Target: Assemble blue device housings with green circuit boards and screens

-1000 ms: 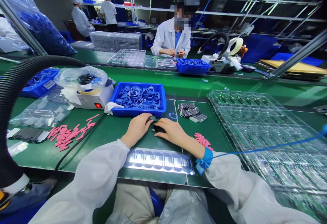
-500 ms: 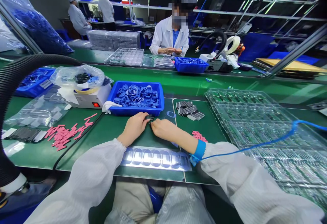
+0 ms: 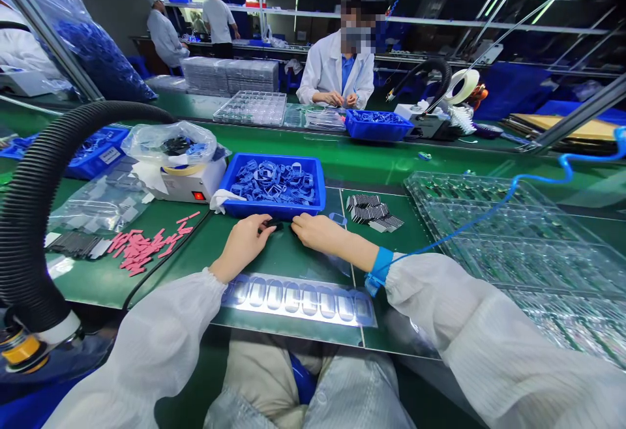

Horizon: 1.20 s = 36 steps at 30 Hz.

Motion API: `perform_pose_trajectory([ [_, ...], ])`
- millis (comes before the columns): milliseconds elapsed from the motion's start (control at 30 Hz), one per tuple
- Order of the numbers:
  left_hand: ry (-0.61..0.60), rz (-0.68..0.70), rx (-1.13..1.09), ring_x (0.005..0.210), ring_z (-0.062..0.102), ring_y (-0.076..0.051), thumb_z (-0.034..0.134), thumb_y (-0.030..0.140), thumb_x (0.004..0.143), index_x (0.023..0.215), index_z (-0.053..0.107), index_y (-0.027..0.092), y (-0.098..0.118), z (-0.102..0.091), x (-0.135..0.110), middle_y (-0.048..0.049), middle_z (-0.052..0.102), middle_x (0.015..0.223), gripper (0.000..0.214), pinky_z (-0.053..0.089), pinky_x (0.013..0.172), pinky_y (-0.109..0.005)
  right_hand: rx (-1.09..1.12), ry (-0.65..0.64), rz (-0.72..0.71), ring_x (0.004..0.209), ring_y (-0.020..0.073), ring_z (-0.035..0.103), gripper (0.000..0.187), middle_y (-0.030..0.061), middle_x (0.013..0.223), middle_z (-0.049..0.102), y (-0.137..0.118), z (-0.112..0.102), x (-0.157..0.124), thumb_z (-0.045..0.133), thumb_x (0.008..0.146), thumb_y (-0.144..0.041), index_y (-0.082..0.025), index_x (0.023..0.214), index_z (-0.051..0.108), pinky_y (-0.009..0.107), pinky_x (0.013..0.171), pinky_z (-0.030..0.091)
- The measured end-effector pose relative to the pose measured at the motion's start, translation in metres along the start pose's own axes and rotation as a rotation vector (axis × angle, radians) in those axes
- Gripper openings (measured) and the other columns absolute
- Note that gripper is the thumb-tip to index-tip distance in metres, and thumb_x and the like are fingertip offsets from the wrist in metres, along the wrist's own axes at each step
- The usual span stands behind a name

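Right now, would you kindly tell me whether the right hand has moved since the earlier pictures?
Yes, forward: the right hand now sits just at the front edge of the blue tray, earlier well back from it.

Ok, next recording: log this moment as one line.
left hand: pinching small black part | right hand: fingers beside it | behind: blue tray

The small dark part (image 3: 274, 223) is being partly hidden by the left hand (image 3: 242, 245) and right hand (image 3: 317, 232), so its shape cannot be told. The clear plastic trays (image 3: 518, 246) are being cut off by the right edge, and the plastic bag's (image 3: 169, 143) contents are being blurred by its film.
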<state>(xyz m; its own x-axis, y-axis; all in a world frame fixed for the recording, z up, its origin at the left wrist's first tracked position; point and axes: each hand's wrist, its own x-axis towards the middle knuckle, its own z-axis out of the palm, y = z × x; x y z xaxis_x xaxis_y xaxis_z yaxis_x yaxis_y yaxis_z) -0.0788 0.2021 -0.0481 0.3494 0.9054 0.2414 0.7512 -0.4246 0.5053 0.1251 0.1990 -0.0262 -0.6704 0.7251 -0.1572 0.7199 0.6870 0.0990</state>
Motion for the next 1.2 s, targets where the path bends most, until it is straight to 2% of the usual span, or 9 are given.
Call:
perform_pose_trajectory([
  [233, 0.009, -0.051, -0.054, 0.074, 0.068, -0.016, 0.057, 0.033, 0.088, 0.105, 0.062, 0.014, -0.007, -0.004, -0.008, -0.0046, 0.070, 0.090, 0.026, 0.057, 0.068, -0.035, 0.257, 0.010, 0.000, 0.099, 0.0202, 0.060, 0.030, 0.0076, 0.117, 0.058, 0.006, -0.003, 0.002, 0.056, 0.090, -0.034, -0.016, 0.115, 0.056, 0.041, 0.083, 0.052],
  [433, 0.021, -0.062, -0.085, 0.077, 0.069, -0.017, 0.059, 0.031, 0.087, 0.104, 0.063, 0.013, -0.003, -0.006, -0.012, -0.0066, 0.072, 0.093, 0.026, 0.058, 0.069, -0.034, 0.430, -0.086, 0.132, 0.094, 0.0185, 0.061, 0.029, 0.0067, 0.111, 0.060, -0.002, 0.009, 0.004, 0.057, 0.090, -0.034, -0.015, 0.112, 0.057, 0.038, 0.079, 0.053],
  [567, 0.021, -0.051, -0.086, 0.076, 0.070, -0.019, 0.058, 0.031, 0.085, 0.103, 0.065, 0.014, 0.001, -0.006, -0.015, -0.0080, 0.074, 0.092, 0.025, 0.058, 0.066, -0.032, 0.500, -0.139, 0.174, 0.092, 0.0181, 0.062, 0.027, 0.0063, 0.109, 0.061, -0.005, 0.007, 0.005, 0.057, 0.090, -0.034, -0.015, 0.110, 0.058, 0.038, 0.078, 0.053],
  [833, -0.018, -0.018, -0.075, 0.075, 0.070, -0.019, 0.058, 0.027, 0.084, 0.102, 0.065, 0.019, 0.007, -0.002, -0.017, -0.0052, 0.073, 0.092, 0.021, 0.057, 0.065, -0.028, 0.603, -0.135, 0.169, 0.089, 0.0171, 0.062, 0.026, 0.0056, 0.106, 0.062, -0.024, 0.002, -0.005, 0.057, 0.090, -0.033, -0.015, 0.109, 0.058, 0.037, 0.077, 0.053],
  [1000, -0.003, -0.026, -0.038, 0.091, 0.067, -0.023, 0.058, 0.026, 0.083, 0.102, 0.063, 0.020, 0.009, 0.000, -0.020, -0.0066, 0.072, 0.099, 0.021, 0.055, 0.075, -0.033, 0.636, -0.126, 0.143, 0.087, 0.0163, 0.063, 0.025, 0.0052, 0.104, 0.063, -0.023, -0.001, -0.008, 0.057, 0.090, -0.032, -0.014, 0.108, 0.058, 0.035, 0.075, 0.054],
  [1100, 0.001, -0.043, -0.048, 0.090, 0.067, -0.024, 0.058, 0.028, 0.083, 0.103, 0.063, 0.021, 0.008, 0.003, -0.020, -0.0068, 0.072, 0.095, 0.021, 0.055, 0.076, -0.035, 0.598, -0.086, 0.144, 0.089, 0.0167, 0.063, 0.025, 0.0054, 0.106, 0.062, -0.018, -0.008, -0.010, 0.056, 0.090, -0.031, -0.015, 0.109, 0.058, 0.036, 0.077, 0.054],
  [1200, -0.007, -0.051, -0.105, 0.087, 0.068, -0.021, 0.057, 0.029, 0.084, 0.104, 0.062, 0.021, 0.005, 0.006, -0.017, -0.0057, 0.073, 0.093, 0.022, 0.055, 0.073, -0.032, 0.496, -0.028, 0.207, 0.092, 0.0177, 0.062, 0.027, 0.0059, 0.108, 0.062, -0.015, -0.015, -0.014, 0.056, 0.091, -0.031, -0.015, 0.112, 0.057, 0.038, 0.079, 0.053],
])
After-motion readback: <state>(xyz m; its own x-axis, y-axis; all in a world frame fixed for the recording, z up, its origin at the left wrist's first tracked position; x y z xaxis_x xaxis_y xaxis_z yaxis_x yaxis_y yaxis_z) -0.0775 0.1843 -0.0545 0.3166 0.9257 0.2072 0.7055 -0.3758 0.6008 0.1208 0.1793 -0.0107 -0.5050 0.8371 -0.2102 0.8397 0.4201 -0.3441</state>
